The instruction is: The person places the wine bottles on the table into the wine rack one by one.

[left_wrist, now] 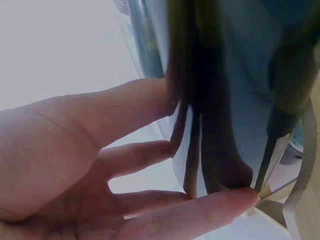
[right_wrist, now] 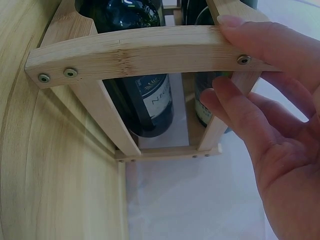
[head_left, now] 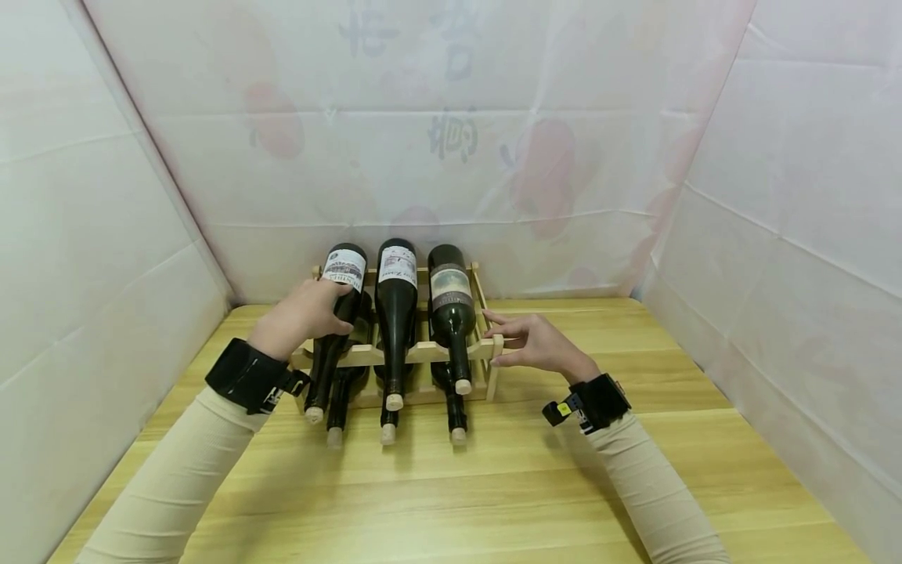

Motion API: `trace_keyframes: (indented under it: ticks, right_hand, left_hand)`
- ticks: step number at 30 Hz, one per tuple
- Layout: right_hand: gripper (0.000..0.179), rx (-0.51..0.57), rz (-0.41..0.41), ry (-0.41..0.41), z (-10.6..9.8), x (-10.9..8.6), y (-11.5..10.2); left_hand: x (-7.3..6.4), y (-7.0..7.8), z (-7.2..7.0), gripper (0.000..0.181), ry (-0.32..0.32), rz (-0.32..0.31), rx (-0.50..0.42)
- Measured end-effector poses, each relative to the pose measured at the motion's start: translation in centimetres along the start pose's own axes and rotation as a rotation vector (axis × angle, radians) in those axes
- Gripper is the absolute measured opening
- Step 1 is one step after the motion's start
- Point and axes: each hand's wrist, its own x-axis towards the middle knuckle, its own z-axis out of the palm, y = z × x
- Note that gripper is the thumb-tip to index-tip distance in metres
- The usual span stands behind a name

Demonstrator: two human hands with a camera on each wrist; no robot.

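Observation:
My left hand (head_left: 303,317) grips a dark wine bottle (head_left: 345,266) at the left end of the upper row of a pale wooden wine rack (head_left: 423,353). In the left wrist view, the thumb and fingers lie around its dark, shiny glass (left_wrist: 232,95). This bottle slopes with its corked neck toward me. My right hand (head_left: 533,345) holds the rack's right end; in the right wrist view, the thumb is on the upper side piece (right_wrist: 165,50) and the fingers are curled beside the post. Two more labelled bottles, a middle one (head_left: 397,305) and a right one (head_left: 451,290), lie in the upper row.
Below, several bottles lie in the lower row, their corked necks (head_left: 456,411) jutting out over the wood-grain table (head_left: 451,501). White fabric walls (head_left: 599,196) with faded red prints stand close behind the rack and on both sides.

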Motion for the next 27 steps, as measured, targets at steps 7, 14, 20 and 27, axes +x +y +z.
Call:
trace_keyframes:
  ticks: [7, 14, 20, 27]
  right_hand:
    - [0.042, 0.017, -0.007, 0.004, 0.1, 0.0, 0.3]
    - [0.043, 0.038, -0.024, -0.003, 0.2, 0.1, 0.3]
    - [0.044, 0.062, -0.019, -0.001, 0.0, 0.1, 0.2]
    - [0.044, 0.064, 0.003, 0.000, -0.1, 0.3, 0.3]
  left_hand:
    - [0.0, 0.1, 0.0, 0.074, -0.005, 0.003, 0.011]
    - [-0.8, 1.4, -1.0, 0.070, 0.081, 0.032, 0.073]
    - [-0.9, 5.2, -1.8, 0.063, 0.116, 0.084, 0.119]
    - [1.4, 8.7, -0.2, 0.030, 0.107, 0.089, 0.151]
